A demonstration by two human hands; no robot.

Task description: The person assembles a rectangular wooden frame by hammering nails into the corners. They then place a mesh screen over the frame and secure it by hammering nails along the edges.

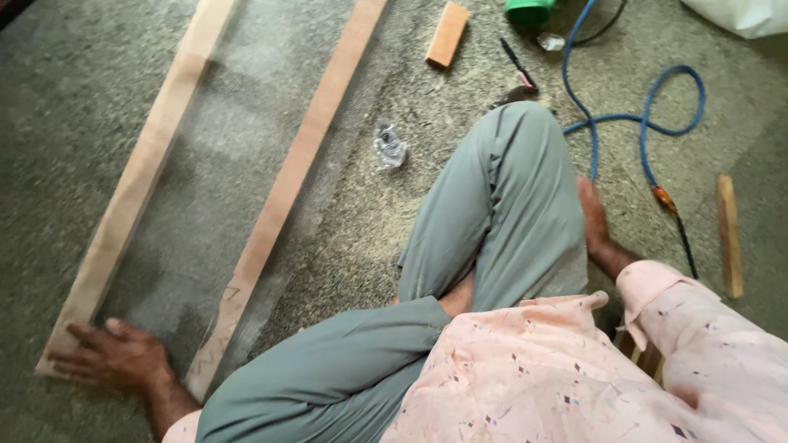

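My left hand lies flat, fingers spread, on the near end of a long wooden frame covered with fine grey mesh. The frame lies on the speckled grey floor and runs away to the upper right. My right hand rests palm down on the floor beside my bent knee, holding nothing. I sit cross-legged in grey-green trousers and a pale pink patterned shirt.
A blue hose loops across the floor at upper right, near a green tool. A small wooden block, a thin wooden stick, a crumpled clear wrapper and a white bag lie around.
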